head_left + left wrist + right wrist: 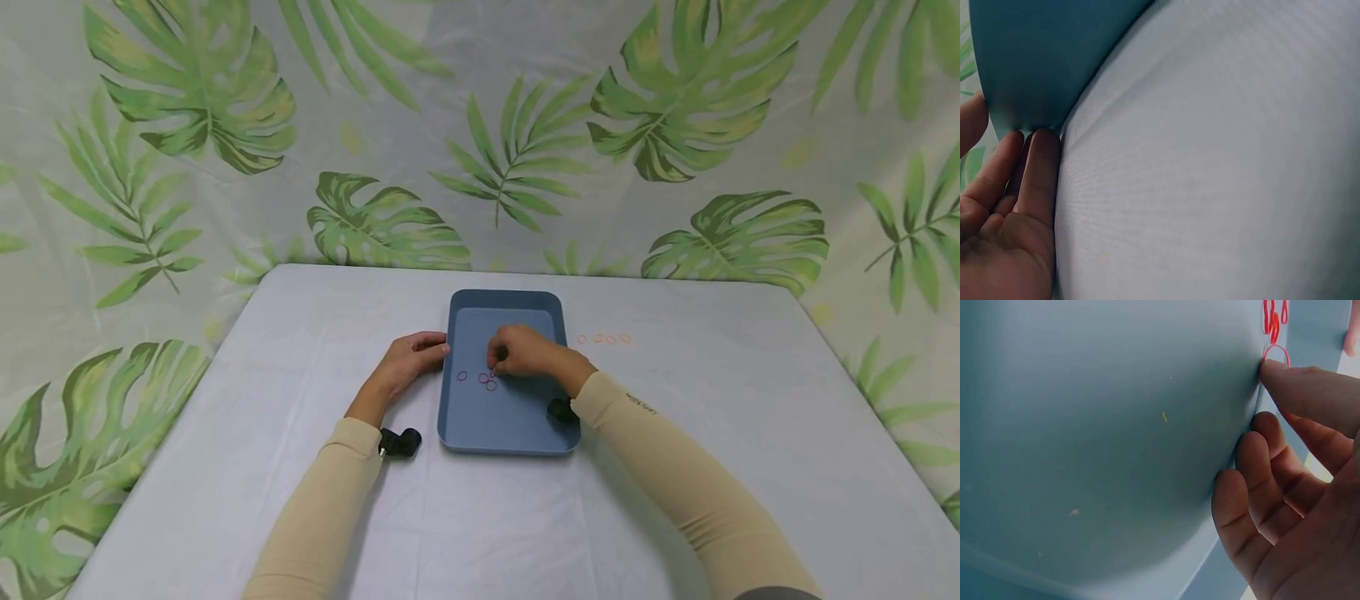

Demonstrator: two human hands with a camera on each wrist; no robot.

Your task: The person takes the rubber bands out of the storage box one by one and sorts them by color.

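Observation:
A blue tray [510,429] lies on the white-covered table. My left hand [408,362] is at its left side; in the left wrist view the fairly straight fingers [1040,169] touch the outer wall, with the thumb at the rim. Inside the tray, my right hand [521,350] pinches a thin red rubber band [1279,349] between thumb and index finger, low over the tray floor. Its other fingers are bent close to the floor. More red rubber bands [491,386] lie just left of the fingertips, and a single red band [462,376] is nearer the left wall.
Several orange rubber bands [611,339] lie in a row on the tablecloth right of the tray. Behind the table hangs a leaf-patterned cloth [517,167]. A small black camera [401,442] sits at the left wrist, another [561,410] at the right.

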